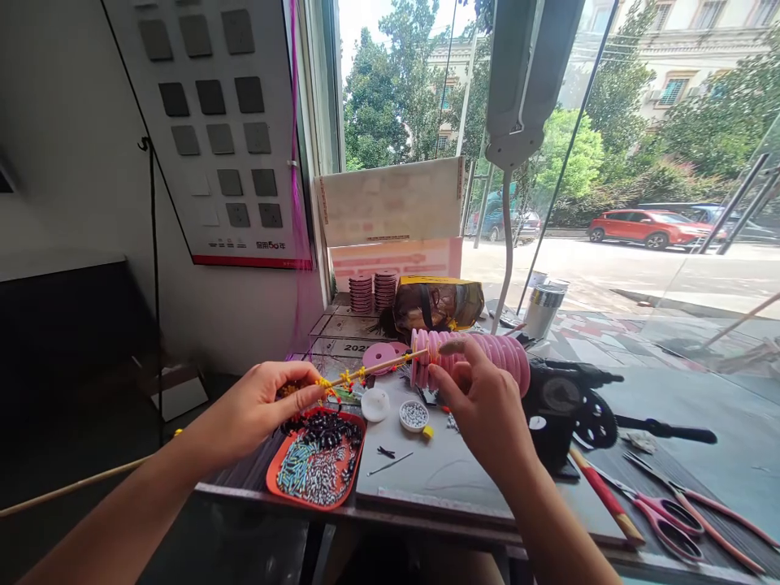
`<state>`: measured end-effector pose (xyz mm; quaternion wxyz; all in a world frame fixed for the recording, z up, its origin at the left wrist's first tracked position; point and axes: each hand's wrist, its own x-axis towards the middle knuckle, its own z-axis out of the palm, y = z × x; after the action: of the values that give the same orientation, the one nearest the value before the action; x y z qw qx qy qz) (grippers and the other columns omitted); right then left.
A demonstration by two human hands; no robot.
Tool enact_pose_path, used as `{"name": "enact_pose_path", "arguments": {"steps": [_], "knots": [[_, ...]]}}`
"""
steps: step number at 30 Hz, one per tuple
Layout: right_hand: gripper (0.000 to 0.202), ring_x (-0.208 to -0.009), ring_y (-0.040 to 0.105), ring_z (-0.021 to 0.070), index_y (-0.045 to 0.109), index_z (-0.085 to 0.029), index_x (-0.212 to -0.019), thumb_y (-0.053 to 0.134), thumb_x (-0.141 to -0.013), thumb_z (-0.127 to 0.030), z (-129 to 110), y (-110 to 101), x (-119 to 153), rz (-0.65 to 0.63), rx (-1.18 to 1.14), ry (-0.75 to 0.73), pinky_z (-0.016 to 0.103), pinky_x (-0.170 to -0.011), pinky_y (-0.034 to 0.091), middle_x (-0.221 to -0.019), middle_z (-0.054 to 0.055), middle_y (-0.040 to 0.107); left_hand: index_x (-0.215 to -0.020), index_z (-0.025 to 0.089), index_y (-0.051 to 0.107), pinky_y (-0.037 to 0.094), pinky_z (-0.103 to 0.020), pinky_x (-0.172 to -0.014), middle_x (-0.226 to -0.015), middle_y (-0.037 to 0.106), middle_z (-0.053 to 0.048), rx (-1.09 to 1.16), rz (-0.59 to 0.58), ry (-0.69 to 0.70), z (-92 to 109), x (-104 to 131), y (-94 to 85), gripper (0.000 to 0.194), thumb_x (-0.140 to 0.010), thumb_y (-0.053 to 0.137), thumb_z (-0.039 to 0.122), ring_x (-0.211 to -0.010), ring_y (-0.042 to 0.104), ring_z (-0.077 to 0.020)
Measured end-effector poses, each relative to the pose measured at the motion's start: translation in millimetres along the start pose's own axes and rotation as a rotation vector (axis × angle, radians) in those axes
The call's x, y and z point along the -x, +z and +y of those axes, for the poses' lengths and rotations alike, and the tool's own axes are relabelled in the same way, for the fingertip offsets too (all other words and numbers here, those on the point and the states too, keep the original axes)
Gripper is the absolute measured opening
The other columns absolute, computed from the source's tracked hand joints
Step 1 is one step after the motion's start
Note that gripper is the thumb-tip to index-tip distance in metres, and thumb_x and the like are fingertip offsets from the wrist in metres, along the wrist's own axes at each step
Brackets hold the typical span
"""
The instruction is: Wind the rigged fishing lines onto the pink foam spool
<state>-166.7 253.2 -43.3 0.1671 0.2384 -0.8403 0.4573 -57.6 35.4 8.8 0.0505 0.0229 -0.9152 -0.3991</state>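
My left hand (274,398) is closed round a thin wooden stick (383,366), which slants up to the right. Small yellow, red and dark ties (346,379) are strung along it. At the stick's tip is my right hand (478,382), thumb and index finger apart; whether a fine thread runs between them is too small to tell. Behind its fingers lies a row of pink spools (503,357) on a black hand-cranked device (566,406). Below my left hand, an orange tray (272,479) holds black, blue and silvery small parts.
A white dish of small grey beads (414,416), a white lid (374,405) and a yellow cube (428,433) sit on the board. Pink-handled scissors (667,516) and pliers (719,520) lie at right. Stacked discs (361,294) and a bag (439,305) stand by the window.
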Motion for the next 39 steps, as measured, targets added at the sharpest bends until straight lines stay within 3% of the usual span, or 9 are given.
{"name": "enact_pose_path", "arguments": {"steps": [4,6,8,10,14,19,31,35,39], "knots": [[0.041,-0.046,0.032,0.0098,0.047,-0.018,-0.111,0.052,-0.078,-0.042,-3.9,19.9,2.1,-0.430,-0.673,0.013,0.022,-0.046,0.023,-0.053,-0.007,0.045,-0.073,0.017,0.061,0.037,-0.021,-0.052,-0.063,0.050,0.001,0.018,-0.027,-0.001,4.5,-0.1,2.2,0.031,-0.078,0.054,0.047,-0.059,0.043,-0.0131],[0.039,-0.045,0.029,0.0087,0.049,-0.016,-0.104,0.051,-0.079,-0.045,-6.3,28.8,2.2,-0.540,-0.821,0.025,0.022,-0.044,0.022,-0.053,-0.006,0.046,-0.074,0.017,0.062,0.038,-0.022,-0.052,-0.063,0.050,0.001,0.035,-0.028,-0.004,8.0,0.6,3.1,0.031,-0.078,0.055,0.047,-0.060,0.044,-0.0134],[0.029,-0.046,0.029,0.0084,0.053,-0.016,-0.082,0.046,-0.082,-0.045,-6.1,31.0,3.5,-0.475,-0.799,-0.015,0.022,-0.045,0.022,-0.053,-0.004,0.044,-0.074,0.017,0.062,0.039,-0.021,-0.053,-0.064,0.050,0.001,0.045,-0.025,-0.008,10.0,1.3,3.2,0.030,-0.077,0.056,0.047,-0.060,0.044,-0.0132],[0.033,-0.050,0.031,0.0091,0.047,-0.018,-0.064,0.043,-0.085,-0.043,-2.4,24.4,5.7,-0.275,-0.665,-0.071,0.022,-0.047,0.024,-0.055,-0.004,0.039,-0.073,0.017,0.063,0.039,-0.021,-0.052,-0.063,0.050,0.001,0.046,-0.009,-0.004,9.1,1.8,2.1,0.029,-0.077,0.057,0.046,-0.059,0.043,-0.0127],[0.035,-0.054,0.037,0.0110,0.042,-0.019,-0.057,0.040,-0.087,-0.039,7.2,-4.0,4.6,0.112,-0.039,-0.097,0.024,-0.050,0.023,-0.059,-0.002,0.044,-0.071,0.018,0.063,0.036,-0.020,-0.049,-0.059,0.046,0.003,0.002,0.020,-0.006,1.3,0.4,-1.3,0.029,-0.077,0.056,0.046,-0.055,0.040,-0.0115],[0.032,-0.054,0.048,0.0144,0.055,-0.019,-0.059,0.044,-0.085,-0.033,0.3,-24.0,-8.9,-0.069,0.594,0.043,0.026,-0.049,0.016,-0.059,0.002,0.057,-0.075,0.018,0.062,0.038,-0.021,-0.052,-0.064,0.051,0.001,-0.029,-0.003,0.002,-3.9,-4.6,-1.3,0.029,-0.079,0.053,0.045,-0.060,0.044,-0.0134],[0.027,-0.055,0.051,0.0162,0.058,-0.019,-0.051,0.050,-0.075,-0.026,-10.9,-33.8,-33.0,-0.318,0.807,-0.058,0.027,-0.047,0.018,-0.059,0.005,0.061,-0.075,0.017,0.060,0.036,-0.020,-0.053,-0.064,0.050,0.002,-0.057,-0.008,0.018,1.4,-5.9,-1.6,0.032,-0.079,0.053,0.047,-0.060,0.042,-0.0120],[0.035,-0.052,0.048,0.0153,0.054,-0.018,-0.049,0.052,-0.080,-0.035,-14.1,-36.6,-14.3,-0.379,0.697,-0.104,0.027,-0.047,0.017,-0.053,0.003,0.055,-0.076,0.016,0.061,0.039,-0.023,-0.056,-0.066,0.053,0.000,-0.073,-0.011,0.019,2.8,-6.5,-0.8,0.033,-0.080,0.050,0.047,-0.063,0.046,-0.0137],[0.019,-0.059,0.049,0.0134,0.061,-0.019,-0.072,0.052,-0.084,-0.030,-16.1,-9.2,7.2,-0.306,0.138,-0.252,0.024,-0.053,0.029,-0.067,0.001,0.057,-0.078,0.016,0.062,0.039,-0.023,-0.055,-0.065,0.052,0.001,-0.078,-0.036,0.027,8.9,-7.8,4.0,0.034,-0.081,0.049,0.047,-0.060,0.045,-0.0128]]}}
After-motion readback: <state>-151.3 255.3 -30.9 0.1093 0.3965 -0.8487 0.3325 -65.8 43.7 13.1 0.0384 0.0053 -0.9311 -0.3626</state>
